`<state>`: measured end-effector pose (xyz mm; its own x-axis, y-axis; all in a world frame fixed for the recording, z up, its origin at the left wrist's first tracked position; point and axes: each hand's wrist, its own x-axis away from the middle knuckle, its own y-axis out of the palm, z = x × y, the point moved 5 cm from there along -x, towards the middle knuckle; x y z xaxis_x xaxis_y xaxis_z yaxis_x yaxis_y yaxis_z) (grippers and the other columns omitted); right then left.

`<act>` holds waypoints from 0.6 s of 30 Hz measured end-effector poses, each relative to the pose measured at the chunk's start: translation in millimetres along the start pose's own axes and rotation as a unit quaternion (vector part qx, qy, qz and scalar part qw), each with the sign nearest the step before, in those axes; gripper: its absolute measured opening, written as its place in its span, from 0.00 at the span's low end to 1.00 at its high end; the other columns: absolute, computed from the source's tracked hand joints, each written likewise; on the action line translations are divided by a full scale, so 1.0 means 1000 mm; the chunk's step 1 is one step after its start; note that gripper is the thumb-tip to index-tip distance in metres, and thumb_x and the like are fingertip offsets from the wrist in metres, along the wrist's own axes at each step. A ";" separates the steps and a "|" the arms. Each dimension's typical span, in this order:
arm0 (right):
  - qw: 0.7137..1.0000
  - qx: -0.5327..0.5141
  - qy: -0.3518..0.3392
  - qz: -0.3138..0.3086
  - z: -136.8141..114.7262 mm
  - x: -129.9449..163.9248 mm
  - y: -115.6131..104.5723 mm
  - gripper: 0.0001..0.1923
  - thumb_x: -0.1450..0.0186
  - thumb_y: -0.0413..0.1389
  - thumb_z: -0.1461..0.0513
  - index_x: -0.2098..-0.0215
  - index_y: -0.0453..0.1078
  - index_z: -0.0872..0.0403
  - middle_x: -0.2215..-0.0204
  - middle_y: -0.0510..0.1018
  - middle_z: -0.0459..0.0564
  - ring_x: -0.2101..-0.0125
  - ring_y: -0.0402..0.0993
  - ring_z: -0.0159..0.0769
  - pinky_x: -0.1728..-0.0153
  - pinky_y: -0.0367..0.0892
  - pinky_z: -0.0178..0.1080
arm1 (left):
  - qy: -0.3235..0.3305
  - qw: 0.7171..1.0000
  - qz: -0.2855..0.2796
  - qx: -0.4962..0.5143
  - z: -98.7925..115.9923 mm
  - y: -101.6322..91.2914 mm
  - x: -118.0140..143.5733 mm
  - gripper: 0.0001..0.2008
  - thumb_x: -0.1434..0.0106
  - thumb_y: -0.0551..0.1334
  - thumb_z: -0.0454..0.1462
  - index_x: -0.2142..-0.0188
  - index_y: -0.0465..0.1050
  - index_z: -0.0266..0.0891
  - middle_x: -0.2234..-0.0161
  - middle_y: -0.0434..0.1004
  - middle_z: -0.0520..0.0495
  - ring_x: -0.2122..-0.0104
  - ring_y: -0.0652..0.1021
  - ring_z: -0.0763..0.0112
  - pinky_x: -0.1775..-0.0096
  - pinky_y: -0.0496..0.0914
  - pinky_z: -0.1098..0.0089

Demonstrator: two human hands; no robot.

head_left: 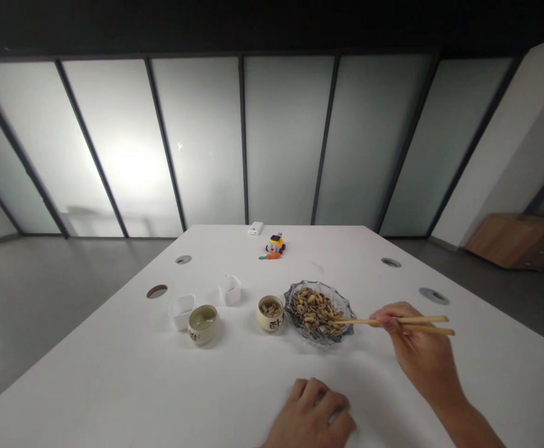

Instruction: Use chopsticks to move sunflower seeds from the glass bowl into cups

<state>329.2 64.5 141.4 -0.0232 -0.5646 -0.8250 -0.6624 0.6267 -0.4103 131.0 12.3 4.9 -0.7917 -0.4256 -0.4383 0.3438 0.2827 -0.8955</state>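
Observation:
My right hand [416, 348] holds a pair of wooden chopsticks [393, 323], whose tips reach into a glass dish [344, 307] filled with mixed seeds or nuts [316, 309]. Just left of the dish stands a small cream cup [270, 321] with a few pieces inside. Further left is a second cream cup [203, 325], which looks empty. My left hand [313, 414] rests on the white table [113, 386] near the front edge, fingers curled, holding nothing that I can see.
Two small white square containers [181, 310] [230, 289] stand beside the cups. A small toy [275, 244] with an orange piece and a white box [255, 228] lie at the far end. Round cable holes [156, 291] dot the tabletop. Frosted glass panels stand behind.

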 end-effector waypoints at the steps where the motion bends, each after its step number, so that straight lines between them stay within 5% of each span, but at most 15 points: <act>1: 1.000 0.003 0.000 -0.006 0.000 0.000 0.000 0.28 0.25 0.52 0.42 0.72 0.76 0.50 0.75 0.81 0.49 0.76 0.79 0.37 0.77 0.71 0.36 | 0.000 1.000 -0.001 0.001 0.000 0.000 0.000 0.12 0.26 0.68 0.46 0.54 0.72 0.42 0.48 0.79 0.52 0.55 0.75 0.63 0.57 0.68 0.65; 12: 0.998 -0.010 -0.035 -0.059 -0.013 -0.001 0.004 0.22 0.24 0.54 0.46 0.70 0.76 0.49 0.74 0.81 0.47 0.75 0.79 0.36 0.74 0.72 0.36 | -0.006 1.000 -0.023 0.018 0.000 0.001 -0.001 0.11 0.25 0.67 0.46 0.53 0.73 0.42 0.48 0.79 0.51 0.54 0.74 0.63 0.56 0.68 0.65; 18: 0.998 0.020 -0.064 0.007 -0.012 0.003 -0.004 0.15 0.23 0.55 0.53 0.66 0.74 0.49 0.71 0.81 0.48 0.72 0.80 0.37 0.69 0.73 0.36 | -0.007 1.000 -0.017 0.024 0.001 -0.003 -0.002 0.10 0.25 0.67 0.45 0.54 0.73 0.42 0.48 0.79 0.51 0.54 0.74 0.62 0.56 0.67 0.65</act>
<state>322.9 53.9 145.1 0.0655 -0.4836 -0.8728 -0.6320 0.6568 -0.4113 132.1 11.9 8.2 -0.7966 -0.4454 -0.4087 0.3409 0.2272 -0.9122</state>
